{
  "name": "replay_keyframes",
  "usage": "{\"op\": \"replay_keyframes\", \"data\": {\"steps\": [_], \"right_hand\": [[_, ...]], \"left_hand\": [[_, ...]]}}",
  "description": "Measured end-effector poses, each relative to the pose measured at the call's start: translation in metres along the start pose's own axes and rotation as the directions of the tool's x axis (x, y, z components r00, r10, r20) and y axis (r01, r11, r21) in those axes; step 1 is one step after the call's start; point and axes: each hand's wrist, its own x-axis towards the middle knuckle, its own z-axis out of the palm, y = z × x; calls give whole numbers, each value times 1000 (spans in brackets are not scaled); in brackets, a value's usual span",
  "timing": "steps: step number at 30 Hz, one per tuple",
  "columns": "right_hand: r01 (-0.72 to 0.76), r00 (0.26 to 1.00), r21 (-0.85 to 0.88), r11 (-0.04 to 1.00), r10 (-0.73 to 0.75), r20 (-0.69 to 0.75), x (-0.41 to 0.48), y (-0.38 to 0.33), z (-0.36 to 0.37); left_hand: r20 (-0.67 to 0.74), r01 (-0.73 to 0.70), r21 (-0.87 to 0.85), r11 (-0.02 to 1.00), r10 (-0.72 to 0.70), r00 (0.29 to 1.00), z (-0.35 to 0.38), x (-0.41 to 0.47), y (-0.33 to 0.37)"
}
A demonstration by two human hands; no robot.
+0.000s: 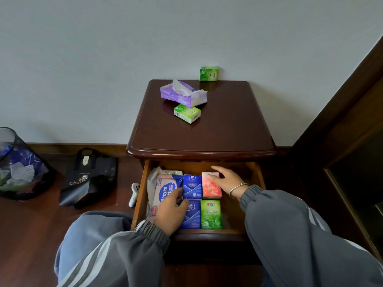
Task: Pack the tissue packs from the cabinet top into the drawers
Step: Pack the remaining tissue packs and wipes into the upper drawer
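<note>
The top drawer [257, 179] of the dark wooden cabinet [207, 137] is pulled out. In it lie a pink wet-wipe pack [164, 189], two blue tissue packs [192, 186] [191, 216], a green pack [211, 214] and a pink-and-white pack [210, 188]. My right hand [224, 180] rests on the pink-and-white pack, fingers spread over its far right edge. My left hand [170, 212] lies over the near blue pack and the wipe pack, fingers curled at the blue packs' left edge. On the cabinet top sit a purple soft tissue pack [184, 93], a green pack [187, 113] and another green pack [208, 73] standing against the wall.
A mesh waste bin [18, 164] stands on the wooden floor at far left, a black paper bag [89, 177] beside it. A small white object [134, 193] lies on the floor by the drawer's left side. Dark furniture [352, 141] rises on the right.
</note>
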Motion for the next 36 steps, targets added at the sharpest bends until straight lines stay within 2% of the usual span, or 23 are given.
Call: {"op": "replay_keyframes", "data": {"steps": [3, 6, 11, 13, 16, 19, 23, 25, 27, 30, 33, 36], "right_hand": [[-96, 994, 108, 989, 100, -36, -10, 0, 4], [-124, 992, 296, 947, 115, 46, -21, 0, 12], [-176, 983, 389, 904, 140, 120, -32, -3, 18], [-223, 972, 470, 854, 157, 175, -36, -6, 17], [-325, 945, 627, 708, 213, 249, -41, -7, 11], [-378, 926, 666, 644, 244, 289, -46, -6, 7], [-389, 921, 639, 663, 258, 293, -57, -8, 10], [-330, 943, 597, 731, 230, 241, -64, -10, 8], [-231, 973, 465, 855, 190, 134, -73, -15, 1], [-33, 999, 304, 952, 37, -9, -85, -21, -15], [245, 962, 107, 964, -227, -154, -92, -31, -41], [379, 894, -21, 925, -372, -248, -84, -44, -75]], "left_hand": [[21, 22, -43, 999, -21, 1000, -1, 0, 0], [32, 43, -66, 997, -41, 999, -1, 1, 2], [56, 68, -75, 995, -64, 996, -1, 0, 4], [66, 89, -116, 989, -82, 994, -2, 0, 5], [64, 104, -155, 982, -95, 993, -3, -1, 6], [66, 115, -165, 980, -105, 992, -3, -1, 6], [68, 109, -126, 986, -101, 993, -1, -1, 5], [44, 81, -115, 990, -77, 996, 0, -3, 6], [4, 43, -155, 987, -43, 999, -2, -7, 8], [-124, -123, -111, 986, 109, 986, -15, -11, 13], [-286, -339, 40, 940, 336, 897, -39, -7, 27], [-276, -469, 240, 850, 523, 807, -63, 13, 50]]}}
